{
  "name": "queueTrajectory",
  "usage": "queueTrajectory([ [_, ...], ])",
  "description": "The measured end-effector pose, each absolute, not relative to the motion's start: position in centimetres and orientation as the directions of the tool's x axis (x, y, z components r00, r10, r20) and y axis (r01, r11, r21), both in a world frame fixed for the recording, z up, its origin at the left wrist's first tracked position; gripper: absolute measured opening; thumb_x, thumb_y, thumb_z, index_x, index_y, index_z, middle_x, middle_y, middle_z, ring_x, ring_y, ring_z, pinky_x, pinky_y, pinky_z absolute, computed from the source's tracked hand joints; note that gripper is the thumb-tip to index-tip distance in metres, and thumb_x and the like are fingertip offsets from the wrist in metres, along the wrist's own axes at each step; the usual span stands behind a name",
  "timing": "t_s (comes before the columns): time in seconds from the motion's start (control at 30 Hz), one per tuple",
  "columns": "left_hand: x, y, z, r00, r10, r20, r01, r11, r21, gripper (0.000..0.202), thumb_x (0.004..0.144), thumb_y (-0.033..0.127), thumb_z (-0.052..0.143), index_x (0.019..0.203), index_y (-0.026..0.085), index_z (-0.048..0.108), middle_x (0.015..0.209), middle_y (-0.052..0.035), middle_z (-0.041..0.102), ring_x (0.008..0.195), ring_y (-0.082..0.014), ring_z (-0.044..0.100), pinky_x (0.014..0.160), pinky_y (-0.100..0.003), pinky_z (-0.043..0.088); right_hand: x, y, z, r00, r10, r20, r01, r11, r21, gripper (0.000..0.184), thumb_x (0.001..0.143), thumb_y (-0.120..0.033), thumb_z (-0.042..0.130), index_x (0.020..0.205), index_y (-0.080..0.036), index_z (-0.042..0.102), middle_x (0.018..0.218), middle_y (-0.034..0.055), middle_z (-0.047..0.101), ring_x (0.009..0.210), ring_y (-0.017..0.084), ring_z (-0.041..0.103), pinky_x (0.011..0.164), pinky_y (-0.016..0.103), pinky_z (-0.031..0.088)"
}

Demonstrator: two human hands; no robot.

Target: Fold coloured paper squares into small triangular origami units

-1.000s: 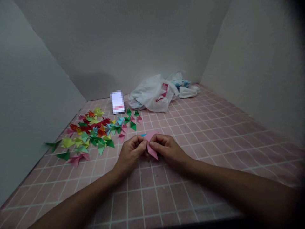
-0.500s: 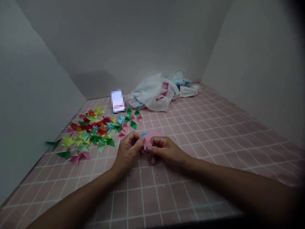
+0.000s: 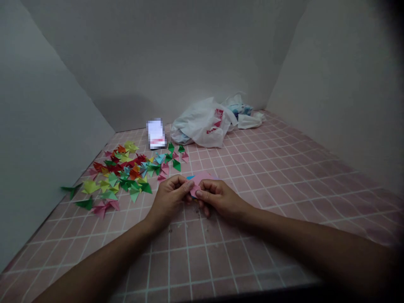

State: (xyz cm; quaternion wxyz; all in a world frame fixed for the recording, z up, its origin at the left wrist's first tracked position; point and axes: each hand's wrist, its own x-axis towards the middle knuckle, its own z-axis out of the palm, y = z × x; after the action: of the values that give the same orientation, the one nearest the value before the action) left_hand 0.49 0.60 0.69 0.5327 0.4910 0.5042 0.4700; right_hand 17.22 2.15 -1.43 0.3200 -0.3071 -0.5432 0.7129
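Observation:
My left hand (image 3: 173, 194) and my right hand (image 3: 221, 198) meet over the middle of the table. Between them they pinch a small folded piece of pink paper (image 3: 195, 189), thumbs on top and close together. Fingers cover much of it, so its exact shape is hard to make out. Just beyond my hands lie pink paper sheets (image 3: 205, 177), with a blue corner (image 3: 190, 178) showing at their left. To the left spreads a loose heap of folded paper birds (image 3: 128, 184) in green, yellow, red, orange, blue and pink.
A lit phone (image 3: 156, 134) with a blurred screen leans upright behind the heap. Right of it sits a crumpled white plastic bag (image 3: 202, 124) with red print. Another bag (image 3: 241, 109) lies farther back near the wall. The table (image 3: 284, 168) has a pink-and-white grid cover.
My thumbs have shifted slightly on the pink paper, and less of it shows between them. My right hand's lower fingers have moved a little. Everything else looks the same.

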Motion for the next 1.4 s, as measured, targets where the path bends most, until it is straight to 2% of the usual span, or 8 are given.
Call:
queueTrajectory([
  [0.1, 0.5, 0.3, 1.1, 0.017, 0.998, -0.058, 0.004, 0.058, 0.998, 0.03, 0.076, 0.039, 0.072, 0.063, 0.016, 0.059, 0.05, 0.0028, 0.06, 0.045, -0.0082, 0.052, 0.049, -0.019, 0.041, 17.3, 2.1, -1.2, -0.611, 0.788, -0.079, -0.113, -0.185, -0.976, 0.029, 0.085, -0.042, 0.063, 0.071, -0.018, 0.052, 0.059, -0.004, 0.055, 0.043, 0.007, 0.049, 0.044, 0.022, 0.035],
  [0.37, 0.3, 0.6, 0.4, -0.04, 0.998, -0.056, -0.012, 0.055, 0.998, 0.032, 0.077, 0.044, 0.071, 0.066, 0.016, 0.058, 0.051, 0.0033, 0.06, 0.044, -0.0087, 0.053, 0.048, -0.02, 0.044, 17.4, 2.5, -1.1, -0.54, 0.835, -0.109, -0.026, -0.146, -0.989, 0.027, 0.089, -0.036, 0.056, 0.07, -0.019, 0.049, 0.054, -0.0049, 0.051, 0.04, 0.007, 0.045, 0.042, 0.021, 0.033],
  [0.47, 0.1, 0.8, 0.3, -0.028, 0.999, -0.033, 0.009, 0.033, 0.999, 0.033, 0.078, 0.045, 0.07, 0.068, 0.016, 0.059, 0.053, 0.003, 0.06, 0.045, -0.0092, 0.054, 0.049, -0.02, 0.045, 17.5, 2.6, -1.1, -0.515, 0.853, -0.086, 0.033, -0.081, -0.996, 0.026, 0.09, -0.034, 0.055, 0.07, -0.02, 0.048, 0.055, -0.005, 0.05, 0.04, 0.007, 0.044, 0.041, 0.02, 0.032],
  [0.6, 0.0, 1.0, 0.4, 0.029, 0.995, -0.098, 0.013, 0.098, 0.995, 0.034, 0.073, 0.046, 0.075, 0.071, 0.016, 0.061, 0.053, 0.0027, 0.062, 0.045, -0.0095, 0.055, 0.047, -0.02, 0.045, 17.7, 2.8, -1.2, -0.499, 0.866, -0.031, 0.087, 0.015, -0.996, 0.027, 0.09, -0.035, 0.055, 0.069, -0.02, 0.048, 0.055, -0.0041, 0.049, 0.042, 0.008, 0.044, 0.04, 0.021, 0.033],
  [0.83, -0.3, 1.3, 0.6, -0.063, 0.993, -0.103, -0.068, 0.099, 0.993, 0.034, 0.068, 0.043, 0.079, 0.066, 0.016, 0.059, 0.056, 0.0035, 0.062, 0.043, -0.0074, 0.052, 0.045, -0.019, 0.043, 17.6, 3.2, -1.3, -0.472, 0.878, -0.081, -0.042, -0.114, -0.993, 0.031, 0.09, -0.043, 0.057, 0.07, -0.02, 0.049, 0.054, -0.0052, 0.05, 0.037, 0.007, 0.045, 0.036, 0.02, 0.036],
  [1.03, 0.0, 1.1, 0.4, -0.009, 0.996, -0.089, -0.012, 0.088, 0.996, 0.034, 0.072, 0.043, 0.076, 0.065, 0.016, 0.057, 0.052, 0.0039, 0.06, 0.041, -0.0072, 0.05, 0.043, -0.019, 0.04, 17.5, 2.9, -1.2, -0.53, 0.842, -0.101, -0.127, -0.197, -0.972, 0.035, 0.089, -0.052, 0.056, 0.079, -0.019, 0.053, 0.061, -0.003, 0.059, 0.039, 0.008, 0.05, 0.038, 0.02, 0.038],
  [1.17, 0.3, 0.7, 0.6, 0.02, 0.995, -0.094, 0.009, 0.094, 0.996, 0.032, 0.074, 0.041, 0.074, 0.065, 0.016, 0.057, 0.051, 0.0037, 0.06, 0.042, -0.0068, 0.05, 0.044, -0.018, 0.039, 17.4, 2.6, -1.2, -0.564, 0.818, -0.117, -0.137, -0.232, -0.963, 0.031, 0.084, -0.044, 0.064, 0.071, -0.018, 0.053, 0.057, -0.0033, 0.057, 0.038, 0.007, 0.047, 0.038, 0.02, 0.034],
  [1.4, 0.4, 0.6, 0.7, 0.024, 0.992, -0.122, -0.068, 0.124, 0.99, 0.035, 0.071, 0.044, 0.077, 0.065, 0.016, 0.056, 0.054, 0.0035, 0.061, 0.042, -0.0069, 0.05, 0.045, -0.019, 0.039, 17.4, 2.7, -1.1, -0.511, 0.853, -0.105, -0.104, -0.183, -0.978, 0.028, 0.086, -0.038, 0.059, 0.068, -0.02, 0.05, 0.052, -0.0047, 0.054, 0.035, 0.007, 0.044, 0.035, 0.02, 0.03],
])
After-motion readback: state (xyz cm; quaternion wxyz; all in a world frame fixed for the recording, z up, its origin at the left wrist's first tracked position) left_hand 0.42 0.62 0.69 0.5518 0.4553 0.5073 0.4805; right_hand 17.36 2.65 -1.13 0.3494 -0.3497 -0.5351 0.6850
